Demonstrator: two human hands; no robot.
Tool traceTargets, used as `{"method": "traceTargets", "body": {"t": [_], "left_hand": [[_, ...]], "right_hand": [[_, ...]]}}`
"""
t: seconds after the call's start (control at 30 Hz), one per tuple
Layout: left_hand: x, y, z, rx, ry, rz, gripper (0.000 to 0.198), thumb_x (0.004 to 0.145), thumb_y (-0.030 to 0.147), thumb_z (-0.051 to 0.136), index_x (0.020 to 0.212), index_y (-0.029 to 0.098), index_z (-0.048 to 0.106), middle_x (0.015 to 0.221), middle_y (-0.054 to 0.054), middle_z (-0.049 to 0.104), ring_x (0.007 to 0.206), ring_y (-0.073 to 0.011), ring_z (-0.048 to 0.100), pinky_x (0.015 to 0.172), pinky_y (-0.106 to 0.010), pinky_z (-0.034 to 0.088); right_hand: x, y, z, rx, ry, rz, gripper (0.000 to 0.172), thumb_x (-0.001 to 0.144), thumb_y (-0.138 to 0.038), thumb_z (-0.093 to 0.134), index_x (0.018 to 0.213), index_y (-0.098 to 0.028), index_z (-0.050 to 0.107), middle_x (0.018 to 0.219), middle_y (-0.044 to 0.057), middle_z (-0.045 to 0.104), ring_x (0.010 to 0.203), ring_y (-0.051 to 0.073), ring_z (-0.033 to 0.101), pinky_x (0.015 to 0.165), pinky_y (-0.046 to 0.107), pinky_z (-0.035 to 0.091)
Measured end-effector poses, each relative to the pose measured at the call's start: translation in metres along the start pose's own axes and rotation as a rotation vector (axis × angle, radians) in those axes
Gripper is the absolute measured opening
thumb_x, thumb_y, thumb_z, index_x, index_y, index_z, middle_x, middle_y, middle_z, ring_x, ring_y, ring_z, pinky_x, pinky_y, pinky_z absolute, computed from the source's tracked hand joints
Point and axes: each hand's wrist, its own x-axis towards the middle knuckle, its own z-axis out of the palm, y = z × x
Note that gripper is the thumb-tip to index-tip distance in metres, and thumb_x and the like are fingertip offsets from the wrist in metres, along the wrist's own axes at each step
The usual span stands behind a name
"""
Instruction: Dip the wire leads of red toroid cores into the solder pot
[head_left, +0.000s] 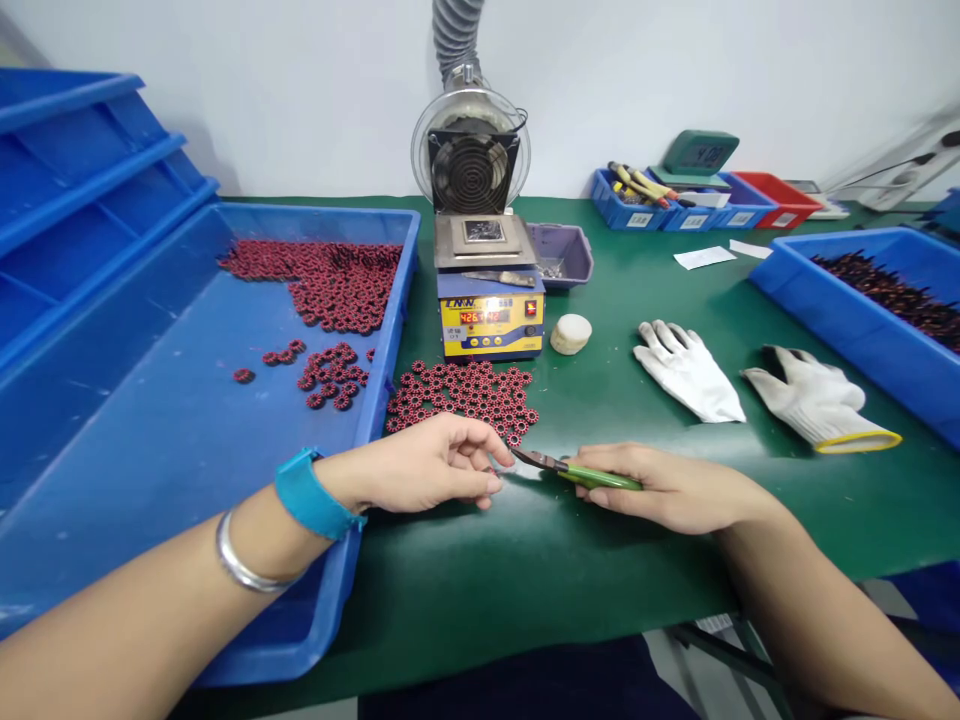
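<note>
In the lower centre of the frame, the person's left hand (427,465) is resting on the green mat (600,570), its thumb and fingertips pinching together. Whatever is sitting between them is too small to make out. A teal wristband (311,495) and a silver bangle (240,565) are circling that forearm, which is crossing the near corner of a large blue tray (112,420).

Just right of it, the right hand (667,490) is gripping green-handled cutters (592,477), with the fingers curling round the handles. The tool is lying low over the mat, its dark tips pointing left and almost meeting the left fingertips.

Directly above the hands, a loose pile of red coils (465,395) is spreading over the mat, touching the tray's right wall. More red coils (330,285) are lying inside the tray, towards its far end.

To the right of centre, two white gloves (686,370) are lying flat, well apart from the hands. A pale round block (571,333) is sitting beside a yellow-and-blue solder pot (491,315), whose red display is glowing.

At the right edge, a blue bin (847,310) is holding dark wound parts. At the top centre, a fume fan (471,160) is standing behind the pot under a ribbed hose, and small blue and red bins (742,205) are lining the back wall to the upper right.
</note>
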Motion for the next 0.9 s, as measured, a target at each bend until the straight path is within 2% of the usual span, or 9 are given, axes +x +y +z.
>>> {"method": "traceTargets", "body": {"t": [0.4,0.9], "left_hand": [[0.0000,0.0000,-0.0002,0.019,-0.012,0.007,0.026,0.077,0.026,0.066,0.100,0.015,0.061,0.076,-0.002,0.067,0.072,-0.0135,0.063,0.071,-0.027,0.048],[-0.0001,0.0018,0.0005,0.059,-0.017,0.000,0.027,0.078,0.026,0.064,0.101,0.014,0.060,0.075,-0.003,0.067,0.072,-0.0132,0.062,0.069,-0.027,0.047]], "right_hand": [[0.0028,0.0049,0.0021,0.021,-0.006,0.002,0.033,0.097,-0.036,0.042,0.109,-0.014,0.063,0.100,0.006,0.064,0.085,0.014,0.056,0.076,0.025,0.043],[0.0035,0.0051,0.0048,0.035,0.008,0.018,0.035,0.097,-0.039,0.041,0.109,-0.015,0.064,0.100,0.006,0.066,0.083,0.015,0.058,0.076,0.025,0.044]]}}
